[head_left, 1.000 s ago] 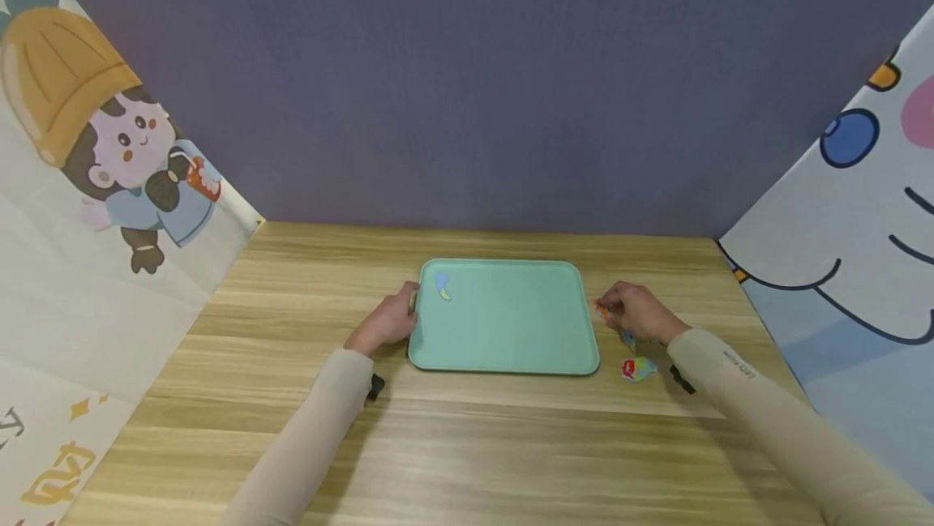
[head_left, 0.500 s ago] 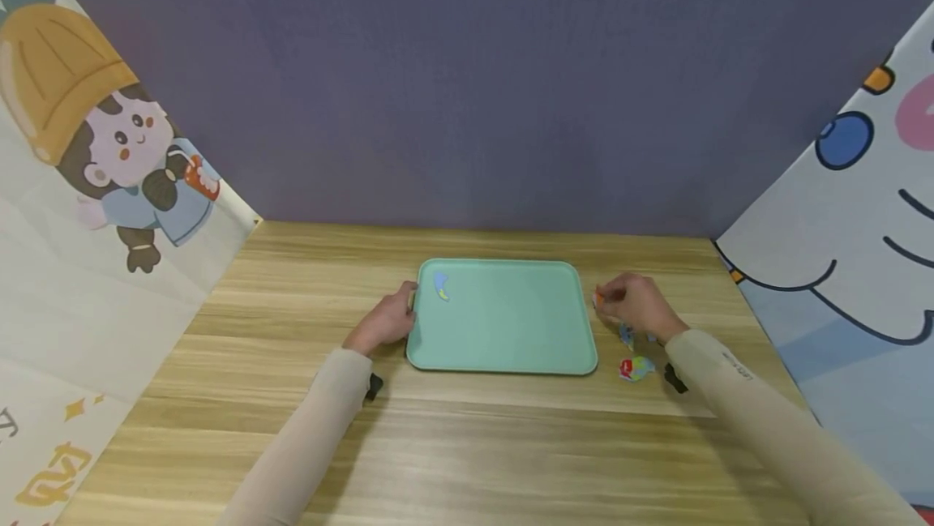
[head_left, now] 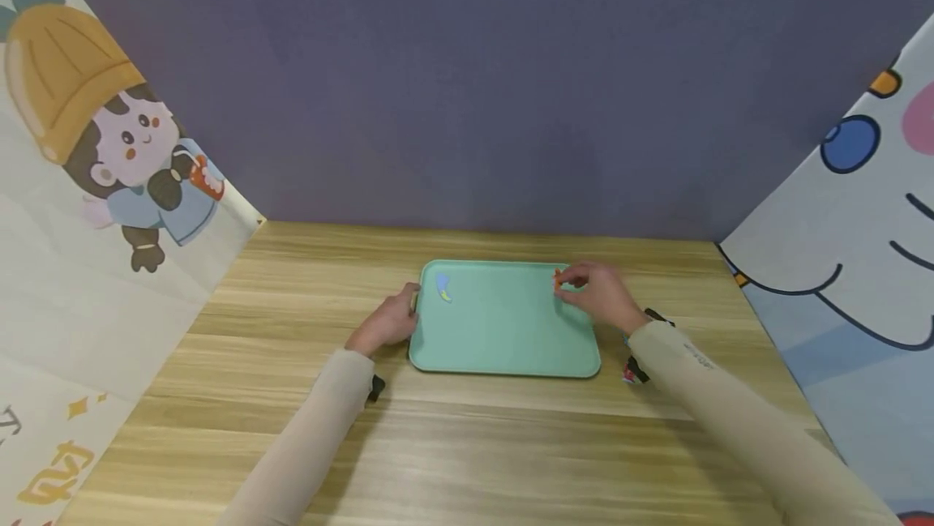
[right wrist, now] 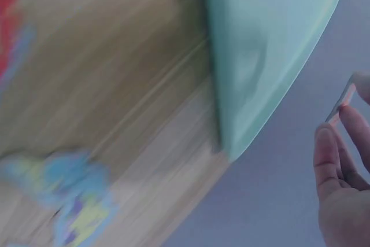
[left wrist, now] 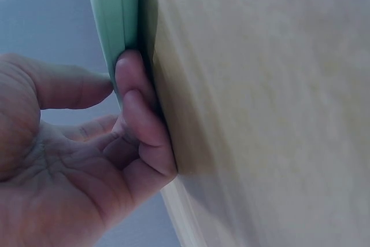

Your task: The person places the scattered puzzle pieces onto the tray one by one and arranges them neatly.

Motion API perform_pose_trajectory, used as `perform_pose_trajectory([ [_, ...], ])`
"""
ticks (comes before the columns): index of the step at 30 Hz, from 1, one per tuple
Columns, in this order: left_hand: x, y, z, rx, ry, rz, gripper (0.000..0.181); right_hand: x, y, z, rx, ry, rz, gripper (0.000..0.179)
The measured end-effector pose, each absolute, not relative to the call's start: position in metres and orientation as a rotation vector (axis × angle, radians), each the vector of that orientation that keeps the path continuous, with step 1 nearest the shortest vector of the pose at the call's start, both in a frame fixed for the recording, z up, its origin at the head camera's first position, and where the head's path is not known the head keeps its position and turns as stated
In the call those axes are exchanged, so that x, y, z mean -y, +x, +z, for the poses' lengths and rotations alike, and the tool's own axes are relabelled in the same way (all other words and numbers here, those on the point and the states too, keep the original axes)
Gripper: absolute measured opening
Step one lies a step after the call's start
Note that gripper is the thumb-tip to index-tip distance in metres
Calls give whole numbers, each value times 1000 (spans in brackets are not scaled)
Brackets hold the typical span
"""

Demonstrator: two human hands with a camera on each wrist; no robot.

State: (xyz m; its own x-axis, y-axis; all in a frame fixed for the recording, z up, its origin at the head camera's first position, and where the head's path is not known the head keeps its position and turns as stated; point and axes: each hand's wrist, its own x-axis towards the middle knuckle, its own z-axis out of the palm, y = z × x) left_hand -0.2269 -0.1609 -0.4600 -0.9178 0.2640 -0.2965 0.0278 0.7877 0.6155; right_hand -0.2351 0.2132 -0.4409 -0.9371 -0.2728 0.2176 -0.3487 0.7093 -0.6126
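Observation:
A pale green tray (head_left: 503,323) lies on the wooden table, a small blue and yellow flat piece (head_left: 443,286) in its far left corner. My left hand (head_left: 390,319) holds the tray's left edge; in the left wrist view the thumb is at the rim (left wrist: 113,15) and curled fingers (left wrist: 136,111) tuck against its underside. Over the tray's far right corner, my right hand (head_left: 601,295) pinches a thin, flat orange piece (head_left: 557,280) between thumb and fingertips. The right wrist view shows this piece (right wrist: 341,103) edge-on, raised off the tray.
Right of the tray, a red patterned piece (head_left: 629,376) is partly covered by the right wrist's black strap. Blue and yellow pieces (right wrist: 75,177) lie blurred on the table in the right wrist view. A dark wall (head_left: 481,88) stands behind the table, printed panels at both sides.
My right hand has lifted the orange piece from beside the tray and moved it left over the tray's far right corner. The left hand stays at the tray's edge.

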Motion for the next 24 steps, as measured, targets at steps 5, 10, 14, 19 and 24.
perform_pose_trajectory([
  [5,160,-227,-461,-2612,218,885,56,-188,-243,-442,2781,605,1026,18],
  [10,160,-227,-460,-2624,222,879,57,-163,-251,-444,2838,636,1059,18],
  [14,160,-227,-461,-2623,219,877,57,-141,-259,-446,2862,661,1111,19],
  [19,160,-228,-462,-2631,211,866,58,-118,-267,-448,2892,656,1148,23],
  [24,159,-227,-459,-2637,204,864,58,-103,-273,-452,2924,677,1131,22],
])
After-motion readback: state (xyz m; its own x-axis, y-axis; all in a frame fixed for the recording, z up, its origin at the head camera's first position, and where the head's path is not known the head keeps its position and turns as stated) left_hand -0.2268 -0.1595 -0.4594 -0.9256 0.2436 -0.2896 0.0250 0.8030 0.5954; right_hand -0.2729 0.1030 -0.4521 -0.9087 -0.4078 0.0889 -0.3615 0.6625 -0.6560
